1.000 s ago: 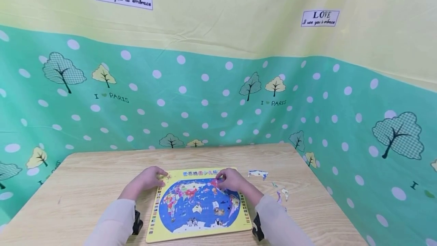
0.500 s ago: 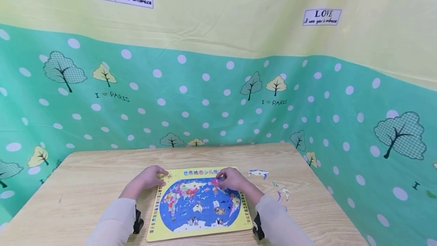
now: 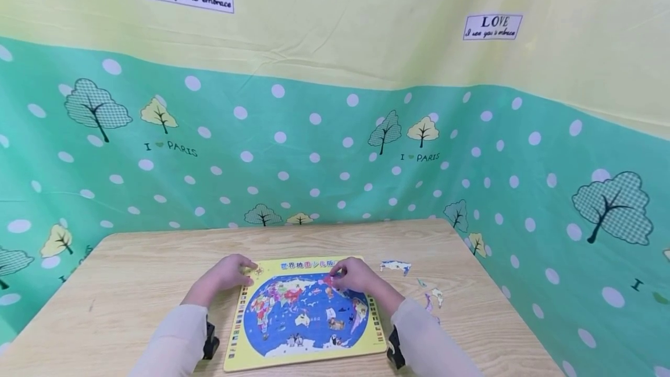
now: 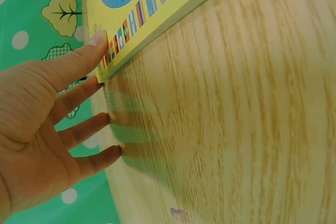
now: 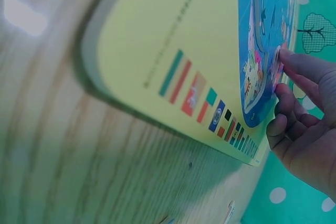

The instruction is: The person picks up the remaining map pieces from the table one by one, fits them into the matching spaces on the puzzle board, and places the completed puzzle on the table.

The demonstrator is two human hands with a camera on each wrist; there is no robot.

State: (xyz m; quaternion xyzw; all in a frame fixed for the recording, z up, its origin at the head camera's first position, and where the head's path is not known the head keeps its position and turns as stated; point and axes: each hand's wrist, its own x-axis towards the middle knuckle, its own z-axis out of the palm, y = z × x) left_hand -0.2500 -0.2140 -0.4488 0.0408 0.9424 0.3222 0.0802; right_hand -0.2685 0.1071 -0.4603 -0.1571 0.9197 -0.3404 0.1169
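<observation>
A yellow-bordered world map puzzle board [image 3: 314, 359] lies on the table, with a blue oval map and rows of small flags along its sides. My left hand [image 3: 232, 272] is at its far left corner. In the left wrist view, the thumb [image 4: 86, 59] rests on the border while the other fingers spread out, nearly straight, beside the edge. Over the upper right of the map, my right hand [image 3: 356, 276] pinches a small puzzle piece [image 5: 276, 62] between thumb and fingertips. Fingers partly hide that piece, and whether it sits in its slot I cannot tell.
Several loose puzzle pieces lie right of the board, among them a wide white-and-blue piece [image 3: 396, 266] and a pale curved piece [image 3: 437, 295]. The wooden table [image 3: 131, 319] ends at a green and yellow curtain [image 3: 298, 150] behind and at the right.
Almost nothing differs; both hands and the board keep their places. The head view shifts very slightly.
</observation>
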